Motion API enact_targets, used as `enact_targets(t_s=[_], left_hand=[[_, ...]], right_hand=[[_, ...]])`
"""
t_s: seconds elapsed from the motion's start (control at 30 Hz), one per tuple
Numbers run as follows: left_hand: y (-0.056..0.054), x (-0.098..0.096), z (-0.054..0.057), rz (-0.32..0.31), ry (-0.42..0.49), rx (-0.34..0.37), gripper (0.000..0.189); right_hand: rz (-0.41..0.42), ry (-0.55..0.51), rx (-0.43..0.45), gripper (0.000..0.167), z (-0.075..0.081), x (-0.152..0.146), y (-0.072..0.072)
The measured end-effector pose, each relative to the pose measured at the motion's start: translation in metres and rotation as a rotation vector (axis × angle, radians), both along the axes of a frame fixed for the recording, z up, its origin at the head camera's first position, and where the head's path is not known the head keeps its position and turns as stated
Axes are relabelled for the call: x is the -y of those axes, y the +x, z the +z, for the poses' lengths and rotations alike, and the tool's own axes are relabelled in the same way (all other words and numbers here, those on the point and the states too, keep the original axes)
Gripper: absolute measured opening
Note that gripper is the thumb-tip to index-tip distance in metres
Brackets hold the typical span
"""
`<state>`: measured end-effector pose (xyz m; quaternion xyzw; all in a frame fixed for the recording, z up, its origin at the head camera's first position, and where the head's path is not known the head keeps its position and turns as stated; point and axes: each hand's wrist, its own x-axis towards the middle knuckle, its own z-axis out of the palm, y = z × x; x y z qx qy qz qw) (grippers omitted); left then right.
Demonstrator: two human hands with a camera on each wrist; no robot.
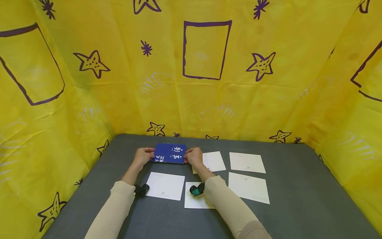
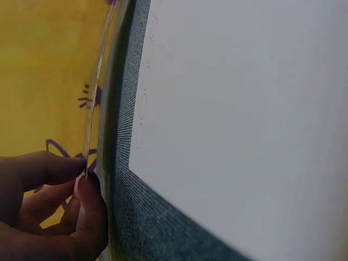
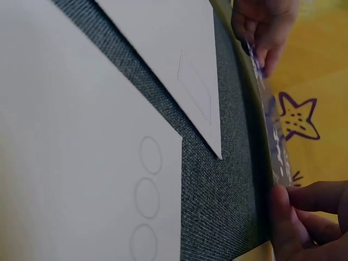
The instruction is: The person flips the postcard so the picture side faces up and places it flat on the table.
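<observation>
Clock positions are taken from the blue card, as the wearer looks at it. Nearest, at 5 o'clock, a white card (image 1: 194,203) lies partly under the right forearm. At 6 o'clock is the left white card (image 1: 165,184), and towards 4 o'clock the lower right white card (image 1: 249,189). Further up the table (image 1: 298,192), at 3 o'clock, the middle white card (image 1: 213,161) sits just beside the right hand (image 1: 194,156), with the far right white card (image 1: 247,162) beyond it. The blue card (image 1: 169,153) is near the table's far edge: left hand (image 1: 144,156) fingers pinch its 9 o'clock end, right hand fingers its 3 o'clock end. The step seems to be positioning this card; the next move likely calls for lowering it level, then releasing both pinches together.
</observation>
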<state>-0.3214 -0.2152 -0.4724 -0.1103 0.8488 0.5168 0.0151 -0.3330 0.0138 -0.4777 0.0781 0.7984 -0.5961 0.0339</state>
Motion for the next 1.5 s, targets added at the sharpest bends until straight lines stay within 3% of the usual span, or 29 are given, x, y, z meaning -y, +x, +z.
enact_targets(t_s=[0.33, 0.57, 0.87, 1.17, 1.5], left_hand=[[0.002, 0.001, -0.002, -0.031, -0.048, 0.02, 0.033], [0.003, 0.002, 0.003, -0.042, -0.028, 0.043, 0.033], [0.006, -0.002, 0.005, -0.014, -0.033, -0.004, 0.034], [0.012, -0.023, 0.006, -0.029, -0.033, -0.075, 0.034], [0.014, -0.05, 0.011, 0.017, 0.013, -0.044, 0.033]], right_hand=[[0.012, 0.069, 0.001, 0.012, -0.002, 0.001, 0.003], [0.026, 0.081, 0.014, 0.01, 0.002, 0.0, 0.004], [0.09, 0.081, -0.016, 0.013, 0.006, -0.01, 0.007], [0.17, 0.138, -0.05, 0.014, 0.015, -0.033, 0.011], [0.189, 0.186, -0.082, 0.019, 0.027, -0.071, 0.016]])
